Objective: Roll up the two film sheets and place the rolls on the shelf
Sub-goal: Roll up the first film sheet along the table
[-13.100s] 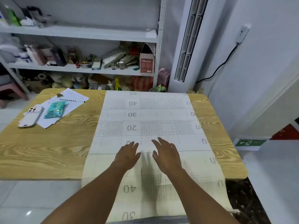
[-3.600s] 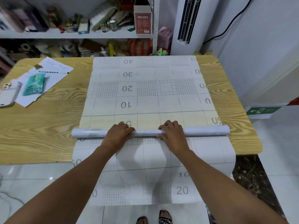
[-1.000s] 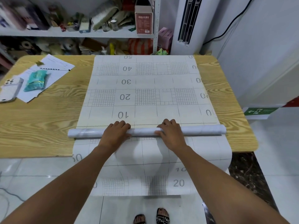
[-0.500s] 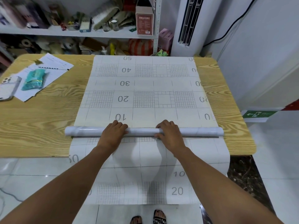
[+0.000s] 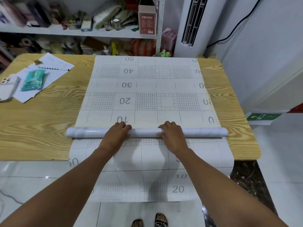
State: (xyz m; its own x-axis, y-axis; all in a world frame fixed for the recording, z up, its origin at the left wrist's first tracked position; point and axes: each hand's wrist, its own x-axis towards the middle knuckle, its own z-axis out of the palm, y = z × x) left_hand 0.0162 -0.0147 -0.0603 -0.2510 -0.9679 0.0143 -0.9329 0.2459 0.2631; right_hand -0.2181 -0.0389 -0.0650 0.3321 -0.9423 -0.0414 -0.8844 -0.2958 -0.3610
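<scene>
A white film roll (image 5: 144, 132) lies crosswise on the wooden table (image 5: 41, 125), near its front edge. My left hand (image 5: 114, 136) and my right hand (image 5: 172, 136) both grip the roll near its middle, fingers curled over its top. Beyond the roll, the unrolled part of the gridded film sheet (image 5: 147, 86) lies flat, with numbers 10 to 50 printed on it. A second gridded sheet (image 5: 147, 163) runs from under the roll toward me and hangs over the table's front edge. The white shelf (image 5: 124, 34) stands behind the table, crowded with items.
A phone (image 5: 7, 89), a teal packet (image 5: 32, 80) and papers (image 5: 54, 66) lie at the table's far left. A red box (image 5: 146, 18) stands on the shelf's right end. A tall white air conditioner (image 5: 188, 22) stands at the back right.
Both hands have turned the roll a little farther away from me; it now reaches the "10" mark and the flat part of the sheet is shorter.
</scene>
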